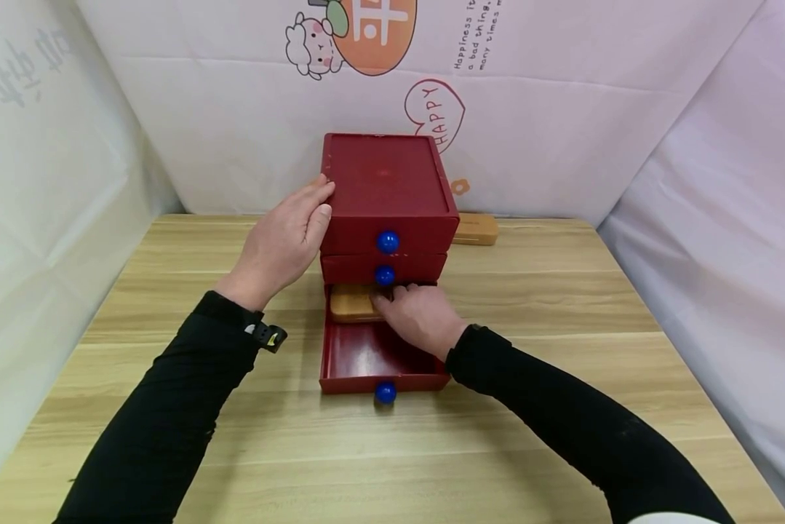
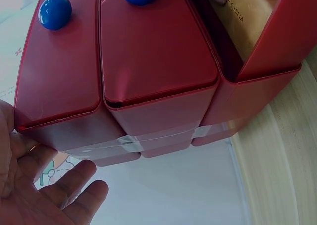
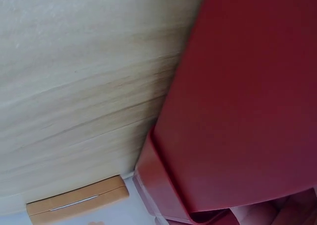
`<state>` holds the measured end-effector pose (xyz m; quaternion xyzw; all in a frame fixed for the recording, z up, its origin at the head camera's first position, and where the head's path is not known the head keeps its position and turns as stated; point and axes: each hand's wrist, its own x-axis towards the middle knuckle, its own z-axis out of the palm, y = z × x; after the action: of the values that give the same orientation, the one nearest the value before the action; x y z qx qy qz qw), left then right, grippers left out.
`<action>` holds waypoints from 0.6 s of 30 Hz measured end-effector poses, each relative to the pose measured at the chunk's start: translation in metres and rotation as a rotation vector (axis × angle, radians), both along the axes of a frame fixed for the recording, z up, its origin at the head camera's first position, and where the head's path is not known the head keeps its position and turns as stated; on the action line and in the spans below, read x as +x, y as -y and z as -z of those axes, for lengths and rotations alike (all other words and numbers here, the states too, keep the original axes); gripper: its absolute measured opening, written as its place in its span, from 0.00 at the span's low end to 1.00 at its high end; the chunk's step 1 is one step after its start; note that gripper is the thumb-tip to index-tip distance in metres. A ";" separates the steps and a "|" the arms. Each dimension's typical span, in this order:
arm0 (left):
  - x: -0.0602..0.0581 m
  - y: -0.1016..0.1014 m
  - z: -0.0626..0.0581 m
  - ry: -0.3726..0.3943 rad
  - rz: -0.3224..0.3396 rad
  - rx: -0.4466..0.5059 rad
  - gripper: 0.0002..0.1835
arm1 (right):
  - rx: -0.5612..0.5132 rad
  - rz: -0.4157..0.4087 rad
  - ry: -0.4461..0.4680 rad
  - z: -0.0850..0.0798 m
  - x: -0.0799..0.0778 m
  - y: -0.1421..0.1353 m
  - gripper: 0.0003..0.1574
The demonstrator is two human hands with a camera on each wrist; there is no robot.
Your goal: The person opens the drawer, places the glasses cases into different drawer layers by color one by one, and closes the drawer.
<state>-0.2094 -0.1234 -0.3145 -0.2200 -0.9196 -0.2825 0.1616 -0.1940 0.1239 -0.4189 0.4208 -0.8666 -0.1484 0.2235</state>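
Note:
A dark red drawer cabinet (image 1: pixel 385 175) with blue knobs stands on the wooden table. Its bottom drawer (image 1: pixel 359 356) is pulled out toward me. A tan glasses case (image 1: pixel 353 304) lies across the back of that drawer, and small print ending in "CHINA" shows on it in the left wrist view. My right hand (image 1: pixel 421 316) reaches into the drawer and holds the case near its right end, the thumb on its front. The upper drawer edge hides the other fingertips. My left hand (image 1: pixel 284 240) rests against the cabinet's upper left side, fingers extended.
Behind the cabinet at the right lies another tan case (image 1: pixel 476 229), its side seam visible in the right wrist view. White printed cloth (image 1: pixel 235 131) hangs at the back and sides. Wooden tabletop (image 1: pixel 549 313) extends on both sides of the cabinet.

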 end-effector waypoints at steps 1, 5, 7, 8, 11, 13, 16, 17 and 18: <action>0.000 0.000 0.000 -0.001 -0.001 -0.001 0.33 | -0.001 0.006 -0.001 0.000 -0.001 0.000 0.10; 0.000 0.000 0.000 -0.004 0.000 -0.003 0.33 | 0.000 0.020 0.000 0.000 -0.003 0.001 0.08; 0.000 0.000 0.000 -0.006 0.001 -0.001 0.33 | 0.002 0.022 -0.001 0.001 -0.004 0.001 0.08; 0.000 0.000 0.001 -0.007 0.001 0.000 0.33 | 0.003 0.021 -0.001 0.001 -0.005 0.001 0.08; 0.000 0.000 0.001 -0.008 0.001 -0.001 0.33 | 0.002 0.020 -0.006 0.001 -0.005 0.001 0.08; 0.000 0.000 0.001 -0.009 0.001 -0.003 0.33 | -0.001 0.016 -0.010 0.001 -0.006 0.001 0.08; 0.000 0.000 0.001 -0.007 0.000 -0.005 0.33 | -0.003 0.015 -0.012 0.001 -0.006 0.001 0.08; 0.000 0.000 0.001 -0.007 -0.001 -0.004 0.33 | -0.004 0.015 -0.012 0.001 -0.006 0.001 0.09; 0.000 -0.001 0.001 -0.006 -0.001 -0.004 0.33 | -0.006 0.013 -0.012 0.002 -0.006 0.001 0.09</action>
<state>-0.2094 -0.1228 -0.3152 -0.2208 -0.9198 -0.2798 0.1640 -0.2001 0.1226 -0.4204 0.4135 -0.8684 -0.1498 0.2291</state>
